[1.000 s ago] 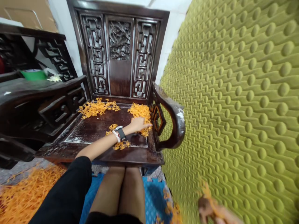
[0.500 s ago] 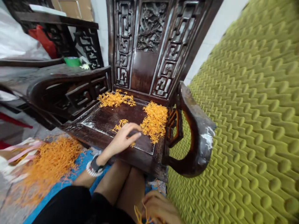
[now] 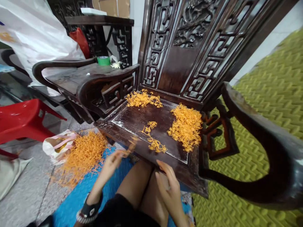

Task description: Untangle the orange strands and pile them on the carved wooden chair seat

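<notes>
1. Both hands have drawn back from the seat of a carved wooden chair (image 3: 134,123). The left hand (image 3: 110,167) now sits in front of the seat's edge, and the right hand (image 3: 165,186) lies just below that edge, over the person's thigh.
2. Left grip: narrow, pinching a small orange tuft (image 3: 130,148) of shreds, though blur hides its exact hold. The tuft's long axis points toward 1 o'clock, at the seat.
3. Right grip: wide and loose, with nothing visible in it.
4. On the seat, three lots of orange shreds lie apart. A loose back pile (image 3: 143,99) sits at 11 o'clock, and a dense right pile (image 3: 186,127) at 3 o'clock runs roughly 12 to 6. A thin trail (image 3: 152,138) near the centre runs from 11 to 5 o'clock.
5. Bare dark wood shows between these three lots.
6. A much bigger floor pile (image 3: 82,157) lies at 8 o'clock from the seat, partly on a blue mat (image 3: 75,198) and just beside a white bag with pink handles (image 3: 58,146).
7. Farther out at 9 o'clock stands a red plastic stool (image 3: 23,121).
</notes>
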Demonstrator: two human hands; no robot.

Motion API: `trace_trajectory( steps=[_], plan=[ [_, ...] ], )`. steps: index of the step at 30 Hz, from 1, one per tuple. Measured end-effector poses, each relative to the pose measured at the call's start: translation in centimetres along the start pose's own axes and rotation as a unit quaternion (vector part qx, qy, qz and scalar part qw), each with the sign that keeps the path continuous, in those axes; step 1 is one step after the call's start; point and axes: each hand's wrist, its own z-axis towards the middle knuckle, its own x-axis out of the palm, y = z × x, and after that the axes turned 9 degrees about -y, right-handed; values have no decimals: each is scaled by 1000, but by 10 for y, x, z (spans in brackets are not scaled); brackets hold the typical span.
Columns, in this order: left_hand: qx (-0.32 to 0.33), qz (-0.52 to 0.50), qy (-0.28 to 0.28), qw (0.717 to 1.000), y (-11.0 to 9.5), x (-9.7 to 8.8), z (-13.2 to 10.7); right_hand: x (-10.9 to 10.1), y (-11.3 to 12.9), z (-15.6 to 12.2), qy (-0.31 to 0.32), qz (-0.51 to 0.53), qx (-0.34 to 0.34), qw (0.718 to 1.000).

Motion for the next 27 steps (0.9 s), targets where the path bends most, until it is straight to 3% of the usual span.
trace_trajectory(
  steps=[1, 2, 3, 6, 9, 13, 18, 21, 24, 27],
  plan=[
    [-11, 61, -114, 992, 18, -23, 13, 9, -4, 2, -27, -17, 3, 999],
    [-31, 145, -227, 963, 37, -45, 25, 17, -8, 4, -51, -34, 8, 998],
    [-58, 235, -303, 922, 55, -65, 36, 25, -11, 7, -75, -50, 13, 996],
    [-100, 315, -351, 876, 100, -109, 62, 43, -15, 21, -144, -112, 7, 983],
    [-136, 339, -322, 873, 126, -127, 77, 55, -15, 37, -168, -173, -16, 970],
    [-131, 353, -324, 868, 137, -129, 85, 64, -11, 54, -150, -215, -13, 965],
    [-19, 331, -323, 887, 113, -110, 85, 79, -7, 92, -78, -303, 27, 950],
    [103, 248, -292, 918, 86, -86, 75, 96, -11, 119, -15, -346, 86, 934],
    [193, 122, -158, 961, 56, -63, 61, 111, -10, 130, -11, -348, 113, 931],
    [153, 28, 1, 988, 23, -43, 49, 119, 4, 115, -18, -322, 103, 941]
  ],
)
